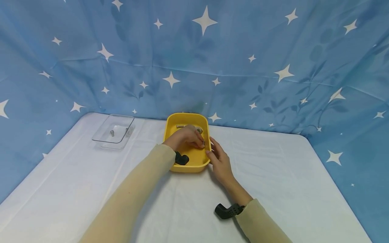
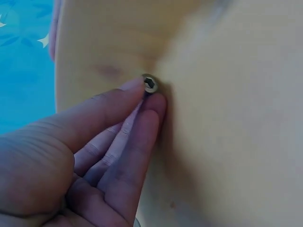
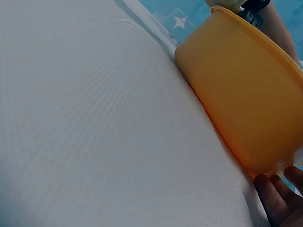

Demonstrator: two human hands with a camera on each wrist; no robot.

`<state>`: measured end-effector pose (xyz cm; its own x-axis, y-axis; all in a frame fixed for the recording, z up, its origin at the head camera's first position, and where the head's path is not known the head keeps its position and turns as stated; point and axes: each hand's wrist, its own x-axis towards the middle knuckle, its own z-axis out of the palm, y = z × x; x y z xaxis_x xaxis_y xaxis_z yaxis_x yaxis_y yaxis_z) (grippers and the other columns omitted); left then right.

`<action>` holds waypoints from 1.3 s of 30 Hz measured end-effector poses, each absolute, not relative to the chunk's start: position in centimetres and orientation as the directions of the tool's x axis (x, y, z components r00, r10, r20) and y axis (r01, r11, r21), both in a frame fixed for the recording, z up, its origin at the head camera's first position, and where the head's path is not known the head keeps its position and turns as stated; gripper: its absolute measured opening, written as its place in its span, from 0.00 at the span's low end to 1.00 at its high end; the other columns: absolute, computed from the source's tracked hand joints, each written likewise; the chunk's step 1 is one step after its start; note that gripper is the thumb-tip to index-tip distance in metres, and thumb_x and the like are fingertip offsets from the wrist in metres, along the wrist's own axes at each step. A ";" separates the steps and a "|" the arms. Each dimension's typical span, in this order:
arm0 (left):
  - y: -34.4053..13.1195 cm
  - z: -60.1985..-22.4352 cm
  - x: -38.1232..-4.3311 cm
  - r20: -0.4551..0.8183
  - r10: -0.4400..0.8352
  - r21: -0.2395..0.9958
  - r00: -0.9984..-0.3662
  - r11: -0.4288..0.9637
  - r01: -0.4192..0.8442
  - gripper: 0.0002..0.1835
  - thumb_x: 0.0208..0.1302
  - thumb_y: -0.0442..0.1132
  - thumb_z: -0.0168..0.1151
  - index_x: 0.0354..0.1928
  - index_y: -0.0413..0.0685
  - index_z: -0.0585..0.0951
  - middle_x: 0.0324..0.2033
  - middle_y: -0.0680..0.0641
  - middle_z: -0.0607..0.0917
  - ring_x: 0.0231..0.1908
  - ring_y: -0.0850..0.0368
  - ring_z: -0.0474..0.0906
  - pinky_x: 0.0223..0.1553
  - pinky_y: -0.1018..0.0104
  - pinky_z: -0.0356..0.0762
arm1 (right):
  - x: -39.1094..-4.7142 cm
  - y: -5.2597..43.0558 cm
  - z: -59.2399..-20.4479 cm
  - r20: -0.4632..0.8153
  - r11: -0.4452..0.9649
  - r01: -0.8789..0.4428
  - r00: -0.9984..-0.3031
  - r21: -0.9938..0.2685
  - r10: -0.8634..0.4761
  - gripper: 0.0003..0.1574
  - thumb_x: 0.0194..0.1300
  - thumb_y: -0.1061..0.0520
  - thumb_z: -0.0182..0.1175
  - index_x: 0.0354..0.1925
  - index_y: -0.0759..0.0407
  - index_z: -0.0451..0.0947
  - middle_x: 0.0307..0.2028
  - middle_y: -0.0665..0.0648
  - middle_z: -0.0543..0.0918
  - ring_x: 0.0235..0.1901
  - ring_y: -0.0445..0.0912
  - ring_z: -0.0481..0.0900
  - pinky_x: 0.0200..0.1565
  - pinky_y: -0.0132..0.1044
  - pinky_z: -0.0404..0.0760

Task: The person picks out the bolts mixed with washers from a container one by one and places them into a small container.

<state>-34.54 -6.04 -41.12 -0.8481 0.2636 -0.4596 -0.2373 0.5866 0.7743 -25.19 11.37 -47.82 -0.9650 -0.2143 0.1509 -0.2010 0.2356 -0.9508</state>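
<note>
A yellow plastic tub stands on the white table. My left hand reaches down into it from the left side. Between thumb and fingertips it pinches a hex socket bolt, its round head facing the camera in the left wrist view. At the tub's right wall is my right hand, thumb at the rim and fingers along the outside. The right wrist view shows those fingers against the tub's lower end. Beyond my left hand, a bolt and another small metal piece lie in the tub.
To the left, a clear plastic box contains small metal bolts. Dark wrist cameras protrude from both wrists. A blue curtain with white stars hangs right behind the table.
</note>
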 end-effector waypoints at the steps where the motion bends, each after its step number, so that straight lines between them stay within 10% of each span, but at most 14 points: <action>1: -6.0 -41.2 -34.5 -0.453 0.262 0.775 -0.852 0.588 -0.232 0.15 0.59 0.30 0.72 0.49 0.36 0.87 0.44 0.40 0.89 0.35 0.55 0.89 0.44 0.69 0.86 | -25.2 11.4 -47.8 0.150 0.235 -0.200 -0.965 -0.951 -0.214 0.34 0.78 0.54 0.51 0.78 0.46 0.58 0.71 0.64 0.72 0.65 0.58 0.78 0.57 0.48 0.84; 20: -5.8 -41.4 -34.9 -0.469 0.274 0.800 -0.839 0.535 -0.272 0.09 0.62 0.31 0.70 0.44 0.35 0.87 0.36 0.43 0.90 0.32 0.57 0.87 0.44 0.67 0.87 | -25.0 11.5 -47.6 0.159 0.244 -0.212 -0.963 -0.946 -0.219 0.34 0.78 0.54 0.51 0.78 0.46 0.58 0.70 0.64 0.72 0.64 0.58 0.78 0.55 0.47 0.85; 39: -7.9 -40.1 -34.4 -0.387 0.274 0.869 -0.881 0.429 -0.248 0.17 0.68 0.31 0.64 0.58 0.35 0.82 0.53 0.37 0.86 0.49 0.47 0.88 0.54 0.59 0.85 | -25.0 11.5 -47.6 0.157 0.232 -0.206 -0.964 -0.951 -0.214 0.34 0.78 0.54 0.51 0.78 0.46 0.59 0.70 0.64 0.73 0.63 0.58 0.79 0.55 0.48 0.85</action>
<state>-34.35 -7.91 -40.14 -0.8807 0.2735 -0.3866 -0.2481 0.4289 0.8686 -24.95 11.55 -47.56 -0.9641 -0.2141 0.1572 -0.2065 0.2321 -0.9505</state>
